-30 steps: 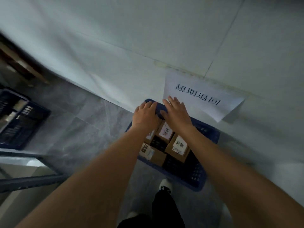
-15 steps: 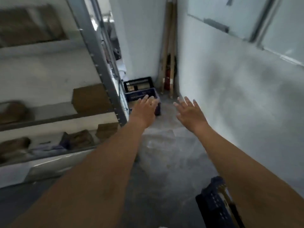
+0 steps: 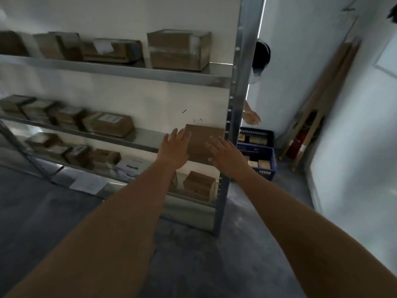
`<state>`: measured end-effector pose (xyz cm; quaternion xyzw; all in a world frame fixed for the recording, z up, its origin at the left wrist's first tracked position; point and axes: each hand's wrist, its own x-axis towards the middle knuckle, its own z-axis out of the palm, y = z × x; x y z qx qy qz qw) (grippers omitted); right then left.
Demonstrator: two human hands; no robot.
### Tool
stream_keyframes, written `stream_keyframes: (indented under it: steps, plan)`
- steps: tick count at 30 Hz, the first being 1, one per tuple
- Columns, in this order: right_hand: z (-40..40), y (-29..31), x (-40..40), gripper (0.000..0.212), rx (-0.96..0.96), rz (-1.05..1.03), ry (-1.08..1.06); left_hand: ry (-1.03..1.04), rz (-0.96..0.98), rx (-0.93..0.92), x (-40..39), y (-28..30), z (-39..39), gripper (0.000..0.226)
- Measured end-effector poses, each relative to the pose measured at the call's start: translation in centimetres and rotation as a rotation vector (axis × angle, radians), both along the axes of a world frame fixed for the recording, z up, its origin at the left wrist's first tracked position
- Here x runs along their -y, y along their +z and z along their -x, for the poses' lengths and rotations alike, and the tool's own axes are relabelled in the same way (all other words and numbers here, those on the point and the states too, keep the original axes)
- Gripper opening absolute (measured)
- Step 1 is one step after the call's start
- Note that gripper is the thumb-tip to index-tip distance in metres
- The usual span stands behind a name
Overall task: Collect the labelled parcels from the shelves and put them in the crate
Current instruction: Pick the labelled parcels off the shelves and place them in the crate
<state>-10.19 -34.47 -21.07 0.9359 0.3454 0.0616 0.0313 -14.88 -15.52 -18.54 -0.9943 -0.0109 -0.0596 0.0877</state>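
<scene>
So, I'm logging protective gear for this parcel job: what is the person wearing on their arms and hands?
Nothing shows on them. The left hand and right hand are bare, without gloves, rings or a watch. Both forearms are uncovered from the wrists to the frame's bottom edge: no sleeves, bands or markings are in view. Anything worn above that is out of view.

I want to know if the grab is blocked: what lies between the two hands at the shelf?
In the head view, only the brown box on the middle shelf shows between the left hand and right hand.
</scene>
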Motion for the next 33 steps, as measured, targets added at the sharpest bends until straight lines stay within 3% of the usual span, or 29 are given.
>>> stream_keyframes:
  steps: [8, 12, 17, 21, 24, 27, 30, 33]
  plan:
    - [-5.8, -2.1, -4.8, 0.061, -0.143, -0.136, -0.058, 0.043, 0.019, -0.079, -4.1, -2.8, -4.5, 0.063]
    - [-9.0, -4.6, -6.2, 0.063, -0.169, -0.085, -0.146, -0.01, 0.098, -0.114, -5.5, -4.8, -8.1, 0.063]
    - [-13.3, -8.3, -8.1, 0.069, -0.207, -0.027, -0.295, -0.105, 0.139, -0.167, -8.0, -8.1, -14.1, 0.063]
    - [-15.2, -8.8, -9.5, 0.086, -0.305, -0.092, -0.502, -0.152, 0.264, -0.218, -9.4, -9.0, -17.7, 0.066]
    - [-16.9, -9.1, -10.9, 0.099, -0.429, -0.216, -0.702, -0.07, 0.423, -0.309, -11.2, -9.9, -19.4, 0.074]
    - [-17.4, -9.2, -11.7, 0.092, -0.497, -0.267, -0.814, 0.088, 0.726, -0.571, -13.2, -11.3, -20.2, 0.091]
    - [-17.6, -9.6, -11.9, 0.086, -0.499, -0.335, -0.809, 0.099, 1.027, -0.656, -13.5, -12.3, -20.7, 0.066]
    - [-17.5, -10.1, -11.8, 0.105, -0.502, -0.545, -0.822, 0.178, 1.269, -0.538, -13.7, -13.3, -20.4, 0.043]
